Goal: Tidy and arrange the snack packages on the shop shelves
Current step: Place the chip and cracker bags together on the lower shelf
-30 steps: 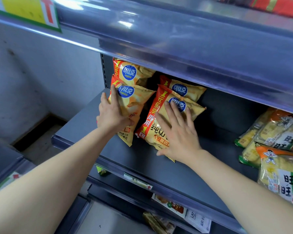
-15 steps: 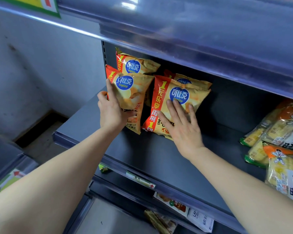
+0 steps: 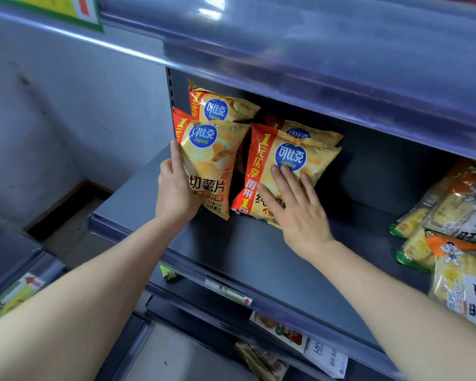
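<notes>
Several yellow-and-red Copico chip bags stand in two short rows at the left end of a dark grey shelf (image 3: 259, 259). My left hand (image 3: 176, 191) grips the lower left edge of the front left bag (image 3: 212, 160), holding it upright. My right hand (image 3: 294, 207) lies flat with fingers spread against the front right bag (image 3: 289, 160), propping it up. Behind each stands another bag: one at the back left (image 3: 220, 108) and one at the back right (image 3: 302, 130), mostly hidden.
Clear packs of yellow rice snacks (image 3: 456, 229) lie heaped at the shelf's right end. The shelf above (image 3: 286, 50) overhangs closely. Lower shelves hold other packets (image 3: 283, 334) and price tags (image 3: 226, 292). A grey wall (image 3: 66, 111) is on the left.
Both front bags have been raised from leaning flat to standing upright and pushed back against the bags behind them. My hands moved up and back with them.
</notes>
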A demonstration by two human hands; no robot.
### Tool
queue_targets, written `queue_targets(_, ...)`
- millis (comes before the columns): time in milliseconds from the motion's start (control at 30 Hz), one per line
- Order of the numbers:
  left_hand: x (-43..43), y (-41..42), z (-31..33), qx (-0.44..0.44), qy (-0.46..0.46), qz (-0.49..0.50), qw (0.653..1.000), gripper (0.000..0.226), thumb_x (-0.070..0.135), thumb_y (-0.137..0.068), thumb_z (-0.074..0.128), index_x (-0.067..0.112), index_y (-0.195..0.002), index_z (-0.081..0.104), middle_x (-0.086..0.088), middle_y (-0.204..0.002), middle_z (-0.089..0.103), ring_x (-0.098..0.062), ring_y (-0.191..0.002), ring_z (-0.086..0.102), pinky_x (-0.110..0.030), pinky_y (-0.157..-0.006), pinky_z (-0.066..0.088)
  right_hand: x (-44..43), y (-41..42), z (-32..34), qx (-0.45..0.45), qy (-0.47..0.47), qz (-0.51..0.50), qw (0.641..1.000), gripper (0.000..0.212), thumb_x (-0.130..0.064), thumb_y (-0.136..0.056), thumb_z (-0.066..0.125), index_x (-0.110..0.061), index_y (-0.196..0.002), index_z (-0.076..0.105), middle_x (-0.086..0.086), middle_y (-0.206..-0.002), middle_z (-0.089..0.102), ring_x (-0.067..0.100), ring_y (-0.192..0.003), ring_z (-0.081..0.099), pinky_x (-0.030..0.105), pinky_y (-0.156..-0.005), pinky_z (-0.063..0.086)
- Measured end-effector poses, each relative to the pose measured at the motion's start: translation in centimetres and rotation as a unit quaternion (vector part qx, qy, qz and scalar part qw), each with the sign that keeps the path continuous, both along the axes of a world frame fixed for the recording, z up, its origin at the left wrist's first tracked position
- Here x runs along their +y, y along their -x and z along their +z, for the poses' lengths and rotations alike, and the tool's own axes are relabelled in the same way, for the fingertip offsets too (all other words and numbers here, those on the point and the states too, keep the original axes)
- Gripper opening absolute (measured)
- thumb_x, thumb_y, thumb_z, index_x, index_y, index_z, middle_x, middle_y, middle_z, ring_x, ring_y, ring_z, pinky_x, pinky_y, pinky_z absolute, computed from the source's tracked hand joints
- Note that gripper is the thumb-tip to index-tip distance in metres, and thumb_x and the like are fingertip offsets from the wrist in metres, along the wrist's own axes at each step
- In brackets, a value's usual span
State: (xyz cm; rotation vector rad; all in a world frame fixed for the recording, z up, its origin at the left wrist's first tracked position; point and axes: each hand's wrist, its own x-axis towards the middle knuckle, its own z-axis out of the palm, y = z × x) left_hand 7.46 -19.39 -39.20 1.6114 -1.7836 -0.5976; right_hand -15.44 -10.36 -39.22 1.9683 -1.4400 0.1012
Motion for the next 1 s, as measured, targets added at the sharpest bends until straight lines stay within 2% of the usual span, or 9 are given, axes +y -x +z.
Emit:
queue_targets(67,-0.1,0.4,0.1,-0.011,0.006,0.005,1.000,0.121,0.010,-0.072,0.082,0.021,-0.154,-0.006,-0.015,-0.139,0.031,-0.034,-0.129,0.036,-0.046,-0.099,0.040,0.0,-0.1,0.3,0.001,-0.001,-0.001,1.000,0.074,-0.002,-0.072,0.044,-0.015,-0.145,0.040,0.022,-0.152,0.031,0.037,-0.140,0.032,0.054,-0.113,0.028)
queue_targets(300,-0.1,-0.7,-0.3,-0.041,-0.011,0.004,0.999,0.129,0.019,-0.067,0.086,0.024,-0.153,-0.010,-0.016,-0.139,0.029,-0.035,-0.131,0.034,-0.048,-0.098,0.041,0.3,-0.2,0.2,0.002,0.015,-0.009,1.000,0.075,-0.002,-0.071,0.047,-0.016,-0.145,0.041,0.022,-0.151,0.033,0.037,-0.139,0.034,0.053,-0.112,0.028)
queue_targets(467,0.2,-0.6,-0.1,-0.049,-0.061,0.028,0.996,0.131,0.023,-0.066,0.087,0.024,-0.153,-0.010,-0.017,-0.139,0.030,-0.036,-0.130,0.034,-0.050,-0.100,0.040,0.6,-0.5,0.0,-0.011,0.029,-0.012,0.999,0.075,-0.001,-0.069,0.054,-0.016,-0.142,0.045,0.021,-0.151,0.034,0.034,-0.140,0.027,0.052,-0.113,0.029)
queue_targets(600,0.5,-0.5,0.0,-0.057,-0.071,0.040,0.995,0.131,0.024,-0.065,0.088,0.024,-0.153,-0.010,-0.017,-0.139,0.031,-0.036,-0.130,0.033,-0.052,-0.098,0.041,0.9,-0.4,0.1,-0.012,0.026,-0.008,1.000,0.080,0.000,-0.067,0.057,-0.015,-0.144,0.040,0.021,-0.152,0.030,0.034,-0.141,0.021,0.053,-0.114,0.025)
queue_targets(767,1.1,-0.6,0.2,-0.062,-0.073,0.046,0.994,0.131,0.018,-0.066,0.087,0.024,-0.153,-0.010,-0.017,-0.140,0.030,-0.034,-0.131,0.032,-0.050,-0.094,0.043,1.6,-0.5,0.0,-0.016,0.015,-0.008,1.000,0.080,0.002,-0.067,0.055,-0.014,-0.144,0.041,0.022,-0.152,0.031,0.035,-0.142,0.026,0.052,-0.114,0.023)
queue_targets(1000,1.9,-0.7,1.0,-0.091,-0.062,0.054,0.992,0.132,0.026,-0.063,0.089,0.024,-0.153,-0.008,-0.015,-0.143,0.029,-0.032,-0.133,0.029,-0.051,-0.098,0.041,2.1,-0.7,0.3,-0.025,-0.017,-0.024,0.999,0.082,-0.003,-0.066,0.074,-0.014,-0.142,0.045,0.022,-0.151,0.033,0.035,-0.141,0.030,0.051,-0.114,0.021)
